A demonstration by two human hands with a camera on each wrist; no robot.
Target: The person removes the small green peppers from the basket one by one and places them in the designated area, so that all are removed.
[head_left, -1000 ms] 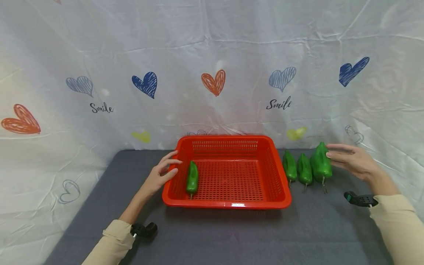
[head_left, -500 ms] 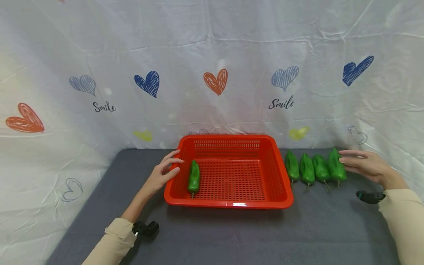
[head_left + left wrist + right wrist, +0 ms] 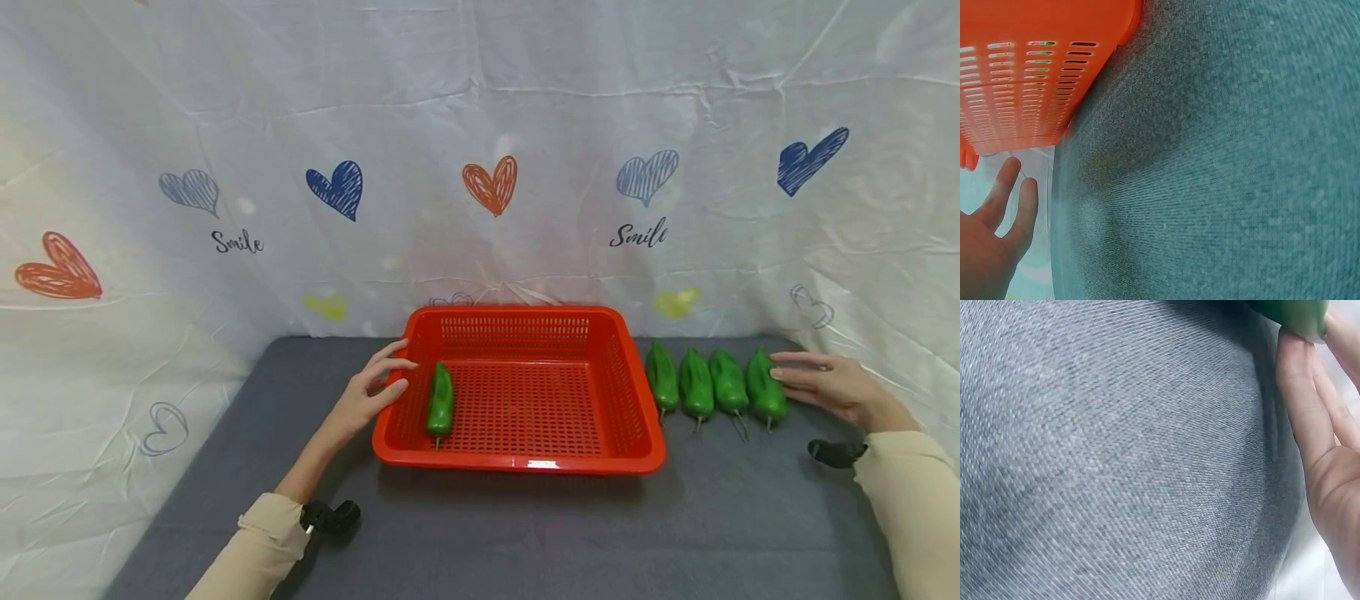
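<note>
A red plastic basket point(image 3: 517, 462) with slotted walls stands on the grey cloth, one green chili pepper point(image 3: 440, 400) lying in its left part. My left hand point(image 3: 367, 396) rests at the basket's left rim with fingers loosely spread and bent over it; two of its fingers point(image 3: 1025, 212) show in the left wrist view. Right of the basket, my right hand point(image 3: 832, 385) pinches the rightmost green chili pepper point(image 3: 765, 390), which lies on the cloth. In the right wrist view fingers point(image 3: 1307, 406) meet this pepper's end point(image 3: 1291, 315), mostly cut off by the frame.
Between the basket and the right hand's pepper, three green peppers lie in a row: one beside the basket point(image 3: 662, 379), a middle pepper point(image 3: 697, 385) and a third pepper point(image 3: 728, 382). A white curtain point(image 3: 555, 208) with printed hearts hangs behind the grey table point(image 3: 517, 533).
My right hand has moved the pepper to the right, off the third pepper, and lowered it onto the cloth at the row's end. The left hand stays at the basket rim.
</note>
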